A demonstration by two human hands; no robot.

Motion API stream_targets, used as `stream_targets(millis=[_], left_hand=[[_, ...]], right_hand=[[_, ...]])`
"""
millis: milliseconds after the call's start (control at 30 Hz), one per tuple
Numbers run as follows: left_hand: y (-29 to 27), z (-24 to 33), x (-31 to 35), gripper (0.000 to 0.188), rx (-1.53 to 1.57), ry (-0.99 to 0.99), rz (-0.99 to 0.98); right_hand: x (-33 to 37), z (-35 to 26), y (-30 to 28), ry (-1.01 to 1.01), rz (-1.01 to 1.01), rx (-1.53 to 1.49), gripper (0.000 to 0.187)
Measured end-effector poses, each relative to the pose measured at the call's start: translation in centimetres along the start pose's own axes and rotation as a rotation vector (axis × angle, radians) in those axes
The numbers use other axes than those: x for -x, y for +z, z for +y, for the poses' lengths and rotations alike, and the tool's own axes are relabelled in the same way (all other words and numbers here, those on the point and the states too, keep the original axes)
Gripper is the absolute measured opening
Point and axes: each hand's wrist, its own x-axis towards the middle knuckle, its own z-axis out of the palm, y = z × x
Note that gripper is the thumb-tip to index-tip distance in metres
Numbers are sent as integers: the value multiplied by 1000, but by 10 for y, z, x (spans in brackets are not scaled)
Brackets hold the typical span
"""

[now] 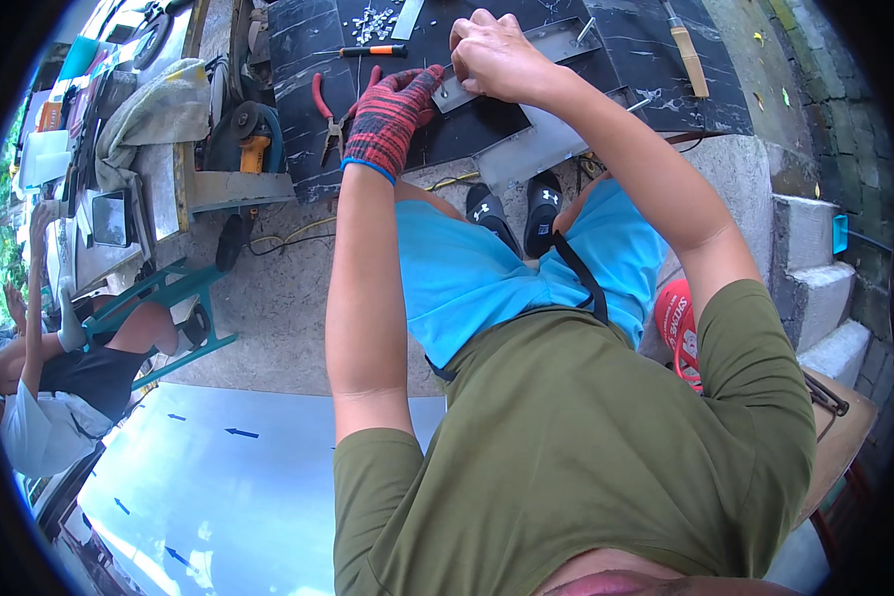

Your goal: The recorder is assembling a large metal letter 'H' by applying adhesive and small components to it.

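A grey metal strip (pixel 558 43) with upright bolts or pins lies slantwise over the black marble-patterned table. My left hand (pixel 392 114), in a red and black striped glove, has its fingers closed at the strip's left end. Just right of it, my bare right hand (pixel 495 62) is bent down onto the strip, fingertips pinched together; what they hold is hidden. Under my right forearm is a pale sheet-metal piece (pixel 531 149). Red-handled pliers (pixel 334 127) lie left of the glove, with an orange and black screwdriver (pixel 372 51) beyond them.
Small metal fasteners (pixel 372 24) are heaped at the far side of the table (pixel 303 50). A wooden-handled tool (pixel 687 60) lies at the right. An angle grinder (pixel 253 149) and a cloth (pixel 159 109) are on the left. Another person (pixel 60 397) sits at far left.
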Motion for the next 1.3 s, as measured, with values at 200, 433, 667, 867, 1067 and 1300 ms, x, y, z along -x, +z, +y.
stream_targets(millis=[200, 433, 667, 867, 1067, 1300], left_hand=[[-4, -9, -7, 61, 15, 83, -54], [-1, -6, -2, 60, 46, 65, -30], [3, -3, 1, 61, 90, 60, -20], [0, -3, -5, 60, 64, 12, -26], [-1, -3, -4, 59, 49, 8, -31], [2, -2, -2, 60, 54, 28, -24]], right_hand=[[0, 6, 1, -26, 9, -21, 14], [-5, 1, -1, -23, -32, 32, 15], [-6, 5, 0, -38, -27, 29, 16], [-5, 7, 0, -43, -20, 1, 17], [-6, 7, 5, -50, -3, -84, 18], [-4, 9, 14, -116, 62, -135, 20]])
